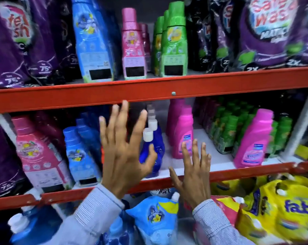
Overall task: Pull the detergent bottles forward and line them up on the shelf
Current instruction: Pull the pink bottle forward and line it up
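While both hands are reaching toward the middle shelf (220, 171) at frame centre, neither is grasping anything. The left hand (125, 156) is spreading its fingers (106, 137) wide, palm facing the shelf, in front of the dark blue bottle with white cap (152, 147). That bottle is standing near the shelf's front edge, just right of and behind the left palm; the thumb tip is overlapping its body, though whether they are touching cannot be judged. More white caps are lining up behind it toward the back. The right hand (194, 175) is hovering lower, fingers released and splayed, over the red shelf edge, just in front of a pink bottle (183, 137) standing further back. A second pink bottle (252, 140) is sitting at right, beside green bottles (227, 133). Light blue bottles (79, 151) are standing left of the left hand.
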The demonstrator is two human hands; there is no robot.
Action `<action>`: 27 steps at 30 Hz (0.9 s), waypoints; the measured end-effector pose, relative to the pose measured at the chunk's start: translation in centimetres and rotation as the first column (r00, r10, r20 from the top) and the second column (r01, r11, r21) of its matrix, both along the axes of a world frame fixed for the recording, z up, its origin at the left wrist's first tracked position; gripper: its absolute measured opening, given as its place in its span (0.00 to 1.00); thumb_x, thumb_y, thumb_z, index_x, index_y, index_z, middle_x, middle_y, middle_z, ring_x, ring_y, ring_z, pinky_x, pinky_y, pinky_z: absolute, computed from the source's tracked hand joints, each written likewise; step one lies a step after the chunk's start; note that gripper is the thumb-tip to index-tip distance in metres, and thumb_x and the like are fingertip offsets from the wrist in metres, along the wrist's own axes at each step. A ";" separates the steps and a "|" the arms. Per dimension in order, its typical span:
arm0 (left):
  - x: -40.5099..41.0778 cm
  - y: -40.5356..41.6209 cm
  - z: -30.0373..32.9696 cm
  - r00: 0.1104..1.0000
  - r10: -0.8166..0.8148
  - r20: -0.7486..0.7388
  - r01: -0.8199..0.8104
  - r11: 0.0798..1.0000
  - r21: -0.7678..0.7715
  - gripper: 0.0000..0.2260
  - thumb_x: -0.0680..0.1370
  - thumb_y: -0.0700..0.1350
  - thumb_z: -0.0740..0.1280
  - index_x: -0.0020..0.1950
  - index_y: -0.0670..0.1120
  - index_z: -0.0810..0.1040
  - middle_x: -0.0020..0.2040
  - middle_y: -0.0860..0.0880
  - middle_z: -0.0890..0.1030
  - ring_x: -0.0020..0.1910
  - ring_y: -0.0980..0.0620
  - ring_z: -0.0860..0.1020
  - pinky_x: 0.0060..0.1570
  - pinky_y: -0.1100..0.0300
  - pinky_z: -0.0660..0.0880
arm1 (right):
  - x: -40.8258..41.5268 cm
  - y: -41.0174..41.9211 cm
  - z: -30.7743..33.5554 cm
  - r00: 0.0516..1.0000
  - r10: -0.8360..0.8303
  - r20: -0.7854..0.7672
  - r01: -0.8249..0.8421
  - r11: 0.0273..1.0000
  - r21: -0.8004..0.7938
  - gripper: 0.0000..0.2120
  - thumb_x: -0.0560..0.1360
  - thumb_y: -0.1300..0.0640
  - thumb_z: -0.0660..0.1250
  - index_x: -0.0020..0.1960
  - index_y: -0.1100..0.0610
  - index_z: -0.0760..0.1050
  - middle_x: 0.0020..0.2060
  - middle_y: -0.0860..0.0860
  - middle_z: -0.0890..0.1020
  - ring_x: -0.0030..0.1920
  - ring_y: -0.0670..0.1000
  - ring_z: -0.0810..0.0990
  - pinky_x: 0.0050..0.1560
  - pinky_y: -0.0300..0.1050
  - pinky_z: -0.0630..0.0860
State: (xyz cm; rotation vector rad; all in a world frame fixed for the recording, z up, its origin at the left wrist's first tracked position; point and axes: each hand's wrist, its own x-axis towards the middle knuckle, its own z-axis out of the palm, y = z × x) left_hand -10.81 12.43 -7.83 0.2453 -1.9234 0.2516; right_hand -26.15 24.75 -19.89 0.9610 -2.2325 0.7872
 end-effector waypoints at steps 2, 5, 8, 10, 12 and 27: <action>-1.3 2.4 -2.9 0.985 -0.152 0.080 0.152 0.988 0.000 0.36 0.73 0.52 0.69 0.80 0.50 0.63 0.82 0.39 0.61 0.82 0.39 0.58 0.79 0.32 0.56 | -1.4 1.8 -0.5 0.998 -0.068 0.002 0.068 0.998 0.015 0.41 0.72 0.38 0.62 0.79 0.51 0.53 0.80 0.60 0.51 0.79 0.64 0.47 0.75 0.69 0.54; -3.5 5.0 -7.1 0.922 -0.238 0.305 0.232 0.971 0.058 0.39 0.71 0.52 0.69 0.81 0.50 0.60 0.81 0.42 0.63 0.82 0.41 0.60 0.78 0.34 0.59 | -3.5 4.3 -1.1 0.987 -0.157 0.033 0.157 0.987 0.025 0.42 0.72 0.38 0.63 0.80 0.51 0.52 0.80 0.60 0.49 0.79 0.65 0.45 0.75 0.69 0.54; -5.3 6.2 -10.2 0.826 -0.172 0.536 0.122 0.984 0.128 0.40 0.70 0.54 0.67 0.81 0.48 0.59 0.80 0.41 0.65 0.80 0.40 0.64 0.73 0.32 0.68 | -5.6 6.7 -1.2 0.973 -0.214 0.082 0.216 0.976 -0.017 0.42 0.72 0.38 0.63 0.80 0.51 0.52 0.80 0.62 0.49 0.79 0.66 0.47 0.76 0.67 0.52; -6.1 6.6 -11.6 0.766 -0.139 0.627 0.044 0.985 0.165 0.42 0.70 0.56 0.66 0.81 0.47 0.57 0.80 0.40 0.66 0.79 0.39 0.65 0.71 0.32 0.70 | -7.1 8.2 -1.1 0.959 -0.253 0.127 0.261 0.964 -0.056 0.42 0.72 0.40 0.64 0.80 0.53 0.52 0.79 0.64 0.50 0.79 0.67 0.47 0.76 0.66 0.51; -6.5 6.8 -12.9 0.729 -0.121 0.674 0.004 0.985 0.172 0.43 0.69 0.58 0.65 0.81 0.46 0.55 0.79 0.40 0.68 0.78 0.38 0.67 0.71 0.32 0.69 | -8.7 9.7 -0.8 0.946 -0.280 0.164 0.300 0.947 -0.113 0.44 0.71 0.43 0.66 0.80 0.55 0.51 0.78 0.67 0.52 0.78 0.68 0.49 0.77 0.64 0.48; -6.4 6.8 -15.8 0.623 -0.027 0.782 -0.161 0.974 0.162 0.40 0.75 0.60 0.63 0.83 0.50 0.52 0.83 0.41 0.60 0.82 0.37 0.59 0.79 0.32 0.55 | -14.6 11.8 0.7 0.914 -0.154 0.376 0.303 0.874 -0.380 0.52 0.66 0.51 0.78 0.78 0.56 0.49 0.71 0.64 0.67 0.67 0.67 0.70 0.64 0.61 0.71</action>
